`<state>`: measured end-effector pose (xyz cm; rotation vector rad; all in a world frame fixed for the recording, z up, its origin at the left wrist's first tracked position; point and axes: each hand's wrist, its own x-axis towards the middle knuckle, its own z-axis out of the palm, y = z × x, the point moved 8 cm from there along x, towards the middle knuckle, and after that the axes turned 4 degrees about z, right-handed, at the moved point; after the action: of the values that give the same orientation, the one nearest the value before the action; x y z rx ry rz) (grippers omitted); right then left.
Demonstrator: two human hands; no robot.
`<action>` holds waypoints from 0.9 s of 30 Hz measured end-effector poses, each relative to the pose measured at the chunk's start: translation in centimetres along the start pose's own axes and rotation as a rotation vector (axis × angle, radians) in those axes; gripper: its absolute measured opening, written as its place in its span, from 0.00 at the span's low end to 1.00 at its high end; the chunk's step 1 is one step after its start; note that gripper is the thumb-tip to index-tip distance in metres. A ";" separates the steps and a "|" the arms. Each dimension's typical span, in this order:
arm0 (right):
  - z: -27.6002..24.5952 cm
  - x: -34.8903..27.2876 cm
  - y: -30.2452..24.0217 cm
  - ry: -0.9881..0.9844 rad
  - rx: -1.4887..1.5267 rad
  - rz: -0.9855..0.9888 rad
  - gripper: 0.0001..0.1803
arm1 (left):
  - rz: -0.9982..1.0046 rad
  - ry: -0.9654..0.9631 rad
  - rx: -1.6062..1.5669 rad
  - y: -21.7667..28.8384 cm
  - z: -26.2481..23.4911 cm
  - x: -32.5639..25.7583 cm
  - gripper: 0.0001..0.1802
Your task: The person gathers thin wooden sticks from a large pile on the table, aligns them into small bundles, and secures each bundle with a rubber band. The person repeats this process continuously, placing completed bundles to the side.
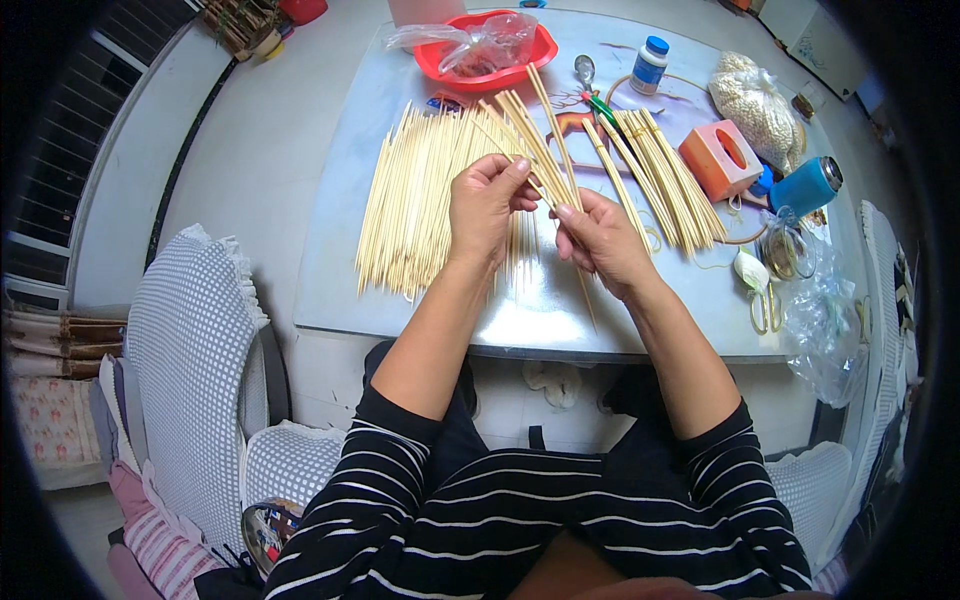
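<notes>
Above the near half of the table, my left hand and my right hand are close together. A loose fan of thin bamboo skewers stands between them. My right hand grips the lower part of the skewers, and one points down toward the table's front edge. The left thumb and fingers pinch at the side of the same skewers. Left of and behind my left hand spreads a wide layer of loose skewers. To the right of my right hand lie several bundles of skewers, side by side.
At the back stands a red basin with a plastic bag in it. A spoon, blue-capped bottle, orange tissue box, blue flask and bag of pale pieces occupy the right side. Scissors lie near a clear bag.
</notes>
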<state>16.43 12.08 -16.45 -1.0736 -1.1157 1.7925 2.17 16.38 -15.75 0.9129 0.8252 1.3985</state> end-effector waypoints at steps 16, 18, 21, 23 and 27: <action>0.0 0.2 0.3 -0.013 -0.022 -0.015 0.13 | -0.041 0.029 0.022 0.4 -0.6 0.0 0.05; 0.0 0.2 0.4 -0.007 -0.035 -0.026 0.13 | -0.039 0.035 0.033 0.7 -0.1 -0.1 0.07; 0.5 0.0 0.1 0.010 -0.048 -0.047 0.12 | -0.048 0.020 -0.043 0.3 -0.3 -0.2 0.09; 0.7 0.0 -0.1 0.022 -0.070 -0.056 0.12 | -0.061 0.020 -0.106 -0.1 -0.5 -0.2 0.09; 0.3 0.1 0.0 0.029 -0.075 -0.065 0.13 | -0.082 -0.029 -0.207 -0.3 0.1 0.0 0.10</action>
<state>16.13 12.08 -16.37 -1.0916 -1.1949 1.6909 2.37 16.35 -15.98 0.7305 0.6746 1.3680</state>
